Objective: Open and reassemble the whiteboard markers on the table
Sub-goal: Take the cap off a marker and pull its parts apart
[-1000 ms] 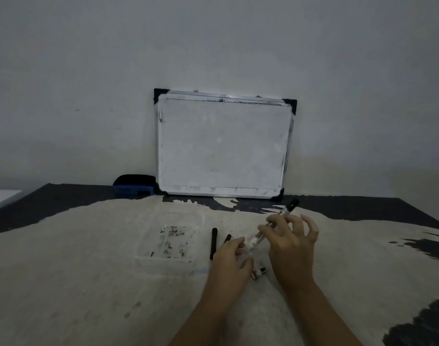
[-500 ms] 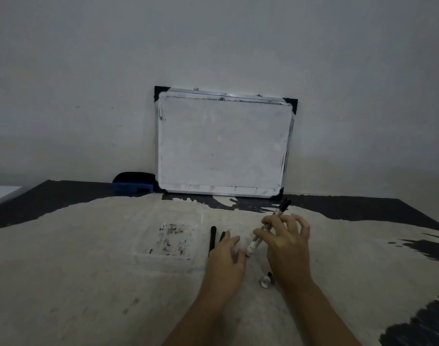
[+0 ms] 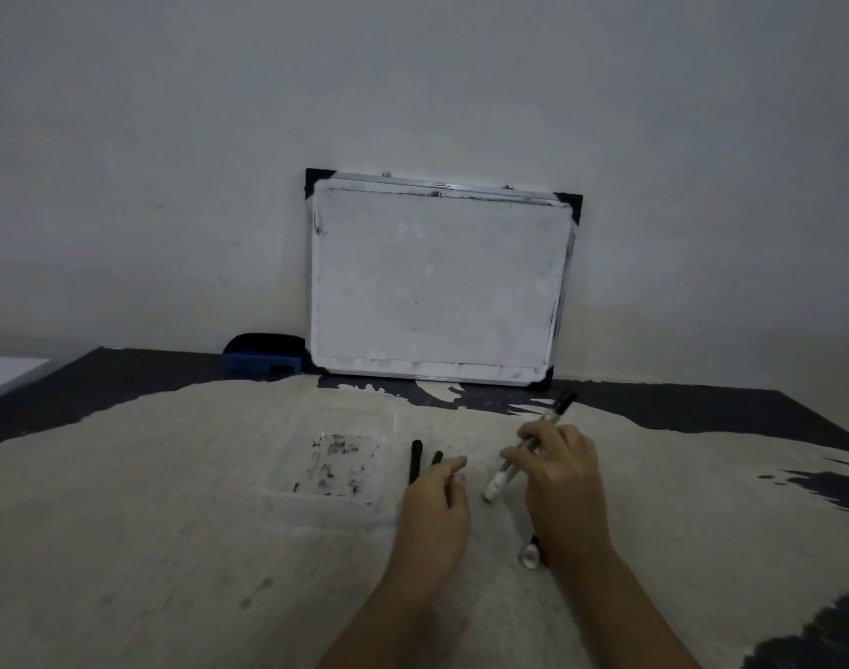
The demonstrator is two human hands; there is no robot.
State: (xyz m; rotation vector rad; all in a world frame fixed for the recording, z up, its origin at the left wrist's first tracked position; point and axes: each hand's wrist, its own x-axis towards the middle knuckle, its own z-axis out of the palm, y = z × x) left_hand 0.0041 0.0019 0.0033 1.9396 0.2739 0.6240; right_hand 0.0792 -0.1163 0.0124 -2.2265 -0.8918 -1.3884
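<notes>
My right hand point(image 3: 560, 475) grips a whiteboard marker body point(image 3: 502, 478), white with a black far end, held tilted above the table. My left hand point(image 3: 434, 499) rests beside it on the left, fingers slightly curled, a short gap from the marker's near white end; I cannot tell if it holds anything small. Two black marker pieces point(image 3: 416, 468) lie on the table just beyond my left hand. A small black-and-white marker part point(image 3: 531, 555) lies by my right wrist.
A clear plastic tray point(image 3: 326, 499) with ink smears sits left of my hands. A small whiteboard point(image 3: 437, 282) leans on the wall at the back, a blue eraser point(image 3: 263, 357) beside it. The worn table point(image 3: 171, 548) has dark edges.
My left hand has come off the marker's near end and drawn slightly left. My right hand keeps the marker, tilted much as before.
</notes>
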